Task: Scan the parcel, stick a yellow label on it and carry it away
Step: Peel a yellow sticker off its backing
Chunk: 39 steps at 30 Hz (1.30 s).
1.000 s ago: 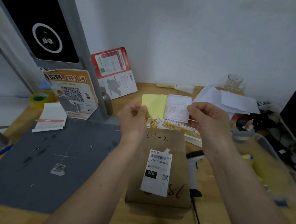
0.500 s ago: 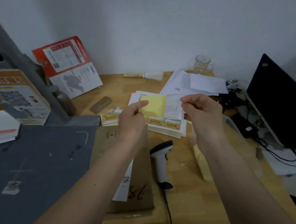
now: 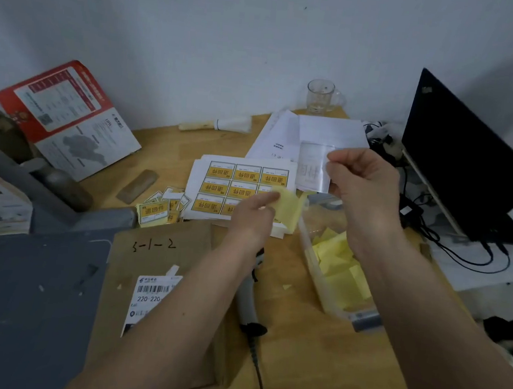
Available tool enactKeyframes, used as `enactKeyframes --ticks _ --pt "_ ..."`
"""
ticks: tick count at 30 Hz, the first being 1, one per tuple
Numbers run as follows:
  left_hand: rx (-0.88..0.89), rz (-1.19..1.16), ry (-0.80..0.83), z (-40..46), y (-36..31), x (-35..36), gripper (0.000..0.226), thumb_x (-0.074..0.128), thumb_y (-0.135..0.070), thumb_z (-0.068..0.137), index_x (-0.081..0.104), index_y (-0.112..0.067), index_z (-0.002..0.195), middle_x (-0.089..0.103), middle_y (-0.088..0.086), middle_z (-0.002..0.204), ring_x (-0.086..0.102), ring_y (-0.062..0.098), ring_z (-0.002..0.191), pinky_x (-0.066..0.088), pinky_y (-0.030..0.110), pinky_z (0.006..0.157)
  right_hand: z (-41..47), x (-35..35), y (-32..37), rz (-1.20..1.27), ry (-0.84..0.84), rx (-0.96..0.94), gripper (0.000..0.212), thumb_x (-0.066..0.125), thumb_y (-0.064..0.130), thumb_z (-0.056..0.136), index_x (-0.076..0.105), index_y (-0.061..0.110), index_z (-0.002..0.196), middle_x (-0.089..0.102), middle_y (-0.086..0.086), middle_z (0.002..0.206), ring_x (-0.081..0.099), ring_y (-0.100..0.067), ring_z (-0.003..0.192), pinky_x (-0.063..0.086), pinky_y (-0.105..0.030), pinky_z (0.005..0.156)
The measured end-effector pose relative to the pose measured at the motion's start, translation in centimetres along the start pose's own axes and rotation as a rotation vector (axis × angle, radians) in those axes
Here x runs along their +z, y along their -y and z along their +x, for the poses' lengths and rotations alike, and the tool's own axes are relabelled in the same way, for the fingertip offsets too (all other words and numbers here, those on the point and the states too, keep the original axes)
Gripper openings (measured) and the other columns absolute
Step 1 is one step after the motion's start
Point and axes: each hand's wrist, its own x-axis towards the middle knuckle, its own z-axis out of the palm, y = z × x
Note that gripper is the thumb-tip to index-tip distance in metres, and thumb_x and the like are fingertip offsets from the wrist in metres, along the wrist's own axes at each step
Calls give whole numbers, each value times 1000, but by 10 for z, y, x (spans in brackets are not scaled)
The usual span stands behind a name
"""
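Note:
A brown cardboard parcel (image 3: 161, 257) marked "5-1-2" lies flat on the wooden desk, with a white barcode label (image 3: 149, 297) on top. My left forearm crosses over it. My left hand (image 3: 251, 215) pinches a pale yellow backing sheet (image 3: 290, 207). My right hand (image 3: 362, 185) holds up a peeled label (image 3: 312, 168), seen from its whitish back. The two pieces are apart. A sheet of yellow labels (image 3: 233, 189) lies behind my left hand. A white handheld scanner (image 3: 247, 306) rests beside the parcel, partly hidden by my left arm.
A clear plastic bin (image 3: 336, 264) holding yellow backing scraps stands under my right wrist. Loose cut labels (image 3: 160, 207) lie left of the sheet. White papers (image 3: 327, 132), a glass mug (image 3: 321, 97), a black laptop (image 3: 462, 161) with cables, a red leaflet (image 3: 65, 113) and a grey mat (image 3: 29, 298) surround the work spot.
The label and its yellow backing, joined before, have come apart: my right hand took the label up and right, my left hand dropped with the backing. The camera view swung right.

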Motion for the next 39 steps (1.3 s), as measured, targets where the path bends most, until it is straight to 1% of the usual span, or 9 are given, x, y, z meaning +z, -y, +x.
enactKeyframes --ticks 5,9,13,20,23,28,32,36,39 --pt "-51 -118 225 -5 0 29 33 43 5 94 68 -11 107 62 10 114 62 15 77 58 24 71 7 -2 -8 13 10 14 25 58 -4 81 62 19 71 62 -3 75 57 -21 75 51 -34 67" --pt "-12 -77 346 -5 8 34 46 49 4 90 75 -28 69 64 0 90 60 19 91 53 39 95 6 -4 -11 9 36 29 24 59 -4 82 62 18 72 60 -2 72 58 -21 72 53 -36 64" --pt "21 -81 305 -9 11 25 59 45 8 87 73 -31 54 69 -6 90 61 11 89 49 34 92 0 5 -13 44 84 56 21 59 -3 84 58 15 73 59 -2 73 59 -11 61 46 -18 41" --pt "-51 -168 -221 -13 20 -18 18 56 -6 89 60 -19 99 57 -6 92 55 8 79 46 21 66 -13 35 -25 -24 111 9 22 64 -1 80 53 17 73 62 -10 80 62 -30 78 55 -44 71" --pt "64 -233 -420 -23 21 -46 14 63 -13 86 59 -20 97 60 -2 97 56 9 82 42 18 65 -26 59 -31 -91 152 -80 22 67 3 79 52 19 77 63 -7 80 63 -22 75 55 -41 72" --pt "160 -327 -480 -59 4 -89 14 73 -31 80 67 -23 91 69 -5 99 61 7 89 44 14 70 -63 104 -27 -178 265 -281 22 69 10 79 49 17 85 56 10 73 54 0 64 43 -11 60" --pt "75 -471 -505 -75 2 -116 36 77 -37 75 66 -20 104 68 -10 98 60 -4 82 43 14 68 -95 132 -28 -346 362 -505 33 68 16 82 38 32 81 52 6 79 50 -9 70 41 -20 60" --pt "-58 -594 -512 -80 8 -152 61 78 -54 66 61 -20 113 68 -5 110 60 5 98 41 25 74 -118 152 -34 -470 409 -770 25 70 22 80 47 18 89 48 -1 79 49 -21 70 41 -34 59" --pt "-85 -643 -512 -79 10 -182 62 75 -56 67 67 -14 112 70 2 103 62 8 88 41 30 72 -127 163 -39 -547 409 -857 30 72 27 78 53 8 90 53 -7 77 50 -22 69 43 -37 55"
